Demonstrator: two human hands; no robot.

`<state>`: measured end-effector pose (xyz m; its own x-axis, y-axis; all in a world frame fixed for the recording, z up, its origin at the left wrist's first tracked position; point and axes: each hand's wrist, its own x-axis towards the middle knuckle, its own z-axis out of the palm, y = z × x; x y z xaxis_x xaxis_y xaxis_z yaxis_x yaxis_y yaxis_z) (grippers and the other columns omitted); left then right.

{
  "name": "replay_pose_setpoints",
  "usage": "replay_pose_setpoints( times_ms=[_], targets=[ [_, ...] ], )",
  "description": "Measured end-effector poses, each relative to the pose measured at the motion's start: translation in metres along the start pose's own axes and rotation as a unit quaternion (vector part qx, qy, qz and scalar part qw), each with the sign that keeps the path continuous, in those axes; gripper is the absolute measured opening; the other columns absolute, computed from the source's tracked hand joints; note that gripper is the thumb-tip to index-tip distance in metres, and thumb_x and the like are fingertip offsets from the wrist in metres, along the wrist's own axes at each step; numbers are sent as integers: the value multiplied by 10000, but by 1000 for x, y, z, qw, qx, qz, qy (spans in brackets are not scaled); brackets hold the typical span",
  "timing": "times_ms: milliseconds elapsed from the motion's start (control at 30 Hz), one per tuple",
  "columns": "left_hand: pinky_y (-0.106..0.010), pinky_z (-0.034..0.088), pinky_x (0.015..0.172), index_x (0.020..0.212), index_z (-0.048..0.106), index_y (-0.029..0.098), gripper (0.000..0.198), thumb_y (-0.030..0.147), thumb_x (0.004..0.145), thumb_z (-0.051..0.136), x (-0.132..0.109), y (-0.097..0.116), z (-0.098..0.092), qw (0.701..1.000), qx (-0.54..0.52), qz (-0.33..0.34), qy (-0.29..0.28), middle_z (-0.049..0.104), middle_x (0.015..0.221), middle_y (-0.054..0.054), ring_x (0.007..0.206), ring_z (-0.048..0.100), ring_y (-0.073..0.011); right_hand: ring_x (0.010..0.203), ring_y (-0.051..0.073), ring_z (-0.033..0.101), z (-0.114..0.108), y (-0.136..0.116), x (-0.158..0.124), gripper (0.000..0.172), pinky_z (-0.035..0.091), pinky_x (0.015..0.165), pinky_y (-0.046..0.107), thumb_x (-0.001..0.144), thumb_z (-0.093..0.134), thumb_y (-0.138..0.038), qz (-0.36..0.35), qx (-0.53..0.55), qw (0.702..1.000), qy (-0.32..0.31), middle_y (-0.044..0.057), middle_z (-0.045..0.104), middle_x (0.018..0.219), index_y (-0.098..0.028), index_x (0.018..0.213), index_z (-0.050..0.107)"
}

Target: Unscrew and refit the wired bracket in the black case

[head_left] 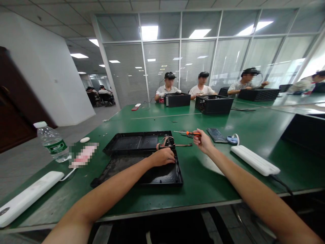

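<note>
My right hand (203,141) is closed around the handle of an orange and black screwdriver (190,133), its thin shaft pointing left above the green table. My left hand (162,157) is closed over the right part of a black plastic panel (159,178) with raised edges; what its fingers pinch, if anything, is hidden. Behind that panel lies a second black panel (129,142), long and shallow. A bundle of multicoloured cables (167,141) sits at its right end, and a cable with a dark connector (186,145) reaches right onto the table.
At left are a water bottle (56,146), a white power strip (30,198) and a small white oval object (84,139). To the right are a phone (217,135), another white power strip (255,160) and a black case (304,137). Co-workers sit across the table behind black computer cases (214,104).
</note>
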<state>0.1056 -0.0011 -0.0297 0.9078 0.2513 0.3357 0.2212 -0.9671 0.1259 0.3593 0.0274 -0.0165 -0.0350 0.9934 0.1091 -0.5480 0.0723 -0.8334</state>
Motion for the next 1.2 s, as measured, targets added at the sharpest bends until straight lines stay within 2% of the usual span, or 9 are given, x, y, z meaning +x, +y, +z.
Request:
replay_pose_setpoints(
  times_ms=[200,333,400,467,567,667,833,1000,1200],
  targets=[
    [-280,385,835,1009,640,202,275,338,897,428,0,8,-26,991,123,-48,20,584,944,-69,897,513,-158,537,62,492,20,-7,-13,144,401,431,153,798,509,-304,30,38,997,-65,-2,554,708,-170,850,515],
    [-306,383,862,1113,568,190,326,367,901,395,-26,-13,-60,962,207,-179,-10,543,1035,-91,952,506,-186,584,69,473,37,-16,-42,113,405,520,200,703,565,-168,-41,-181,961,-205,-19,515,768,-181,793,499],
    [-315,380,877,1219,480,174,460,432,839,488,-50,-32,-72,939,219,-263,-30,490,1140,-115,1014,490,-217,624,82,473,50,-11,-70,96,384,563,216,678,557,-133,-132,-374,879,-265,-15,510,775,-175,736,492],
    [-289,382,881,1271,423,178,555,476,811,509,-73,-52,-79,933,177,-304,-70,473,1175,-110,1032,495,-210,722,119,499,62,2,-101,108,370,628,244,695,539,-142,-211,-554,741,-315,10,542,822,-176,797,525],
    [-254,381,880,1165,529,186,410,447,865,429,-94,-74,-78,947,112,-283,-99,553,1078,-75,989,526,-175,677,131,509,72,28,-141,165,310,555,247,736,558,-267,-253,-703,560,-358,40,575,887,-183,878,548],
    [-254,387,863,984,617,183,308,367,898,385,-96,-82,-71,952,127,-262,-96,596,995,-62,949,544,-170,617,123,503,71,46,-159,195,244,508,258,862,419,-315,-284,-752,486,-342,32,587,783,-193,804,559],
    [-255,422,795,988,583,199,227,248,767,583,-82,-79,-70,936,194,-257,-140,584,976,-53,925,557,-187,599,117,499,61,45,-161,222,216,505,269,876,413,-303,-299,-753,496,-313,10,589,691,-208,756,574],
    [-257,419,787,942,582,215,192,228,751,583,-67,-63,-100,928,224,-249,-162,585,970,-32,943,544,-192,638,116,525,57,42,-137,232,263,528,248,858,437,-319,-275,-749,520,-304,12,615,715,-212,764,620],
    [-254,392,763,941,568,221,170,279,783,551,-65,11,-144,945,199,-223,-133,577,944,-23,910,539,-189,817,165,569,66,46,-63,195,380,671,243,792,499,-233,-235,-768,527,-277,55,643,876,-213,908,655]
  ],
)
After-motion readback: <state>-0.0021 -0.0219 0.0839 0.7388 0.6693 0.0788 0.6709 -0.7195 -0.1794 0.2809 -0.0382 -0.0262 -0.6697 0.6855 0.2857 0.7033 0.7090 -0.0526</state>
